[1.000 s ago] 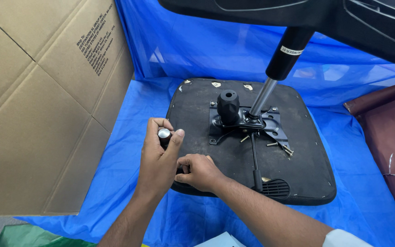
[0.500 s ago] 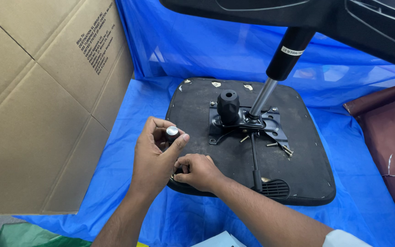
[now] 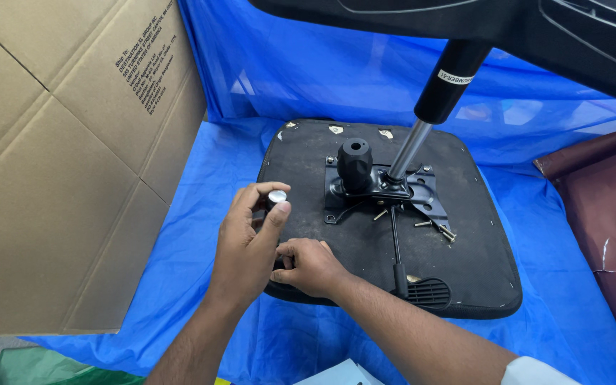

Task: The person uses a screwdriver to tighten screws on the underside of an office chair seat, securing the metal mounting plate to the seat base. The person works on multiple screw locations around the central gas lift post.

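Note:
An upturned black chair seat (image 3: 465, 235) lies on a blue plastic sheet (image 3: 208, 214). A black metal mechanism plate (image 3: 386, 189) is fixed to its middle, with a black knob (image 3: 355, 162) and a gas cylinder (image 3: 433, 114) rising from it. My left hand (image 3: 247, 246) holds a small object with a round silver cap (image 3: 277, 196) between thumb and fingers, over the seat's left edge. My right hand (image 3: 311, 267) rests on the seat's near left corner, fingers curled; what is under them is hidden. Loose bolts (image 3: 445, 232) lie beside the plate.
A large cardboard box (image 3: 65, 164) stands at the left. A black chair base (image 3: 507, 25) spans the top of the view. Something dark red (image 3: 607, 214) sits at the right. A lever (image 3: 397, 257) runs down the seat toward a vent grille (image 3: 429, 292).
My left hand has shifted slightly right and turned, bringing the silver-capped object further over the seat. My right hand has stayed on the seat corner.

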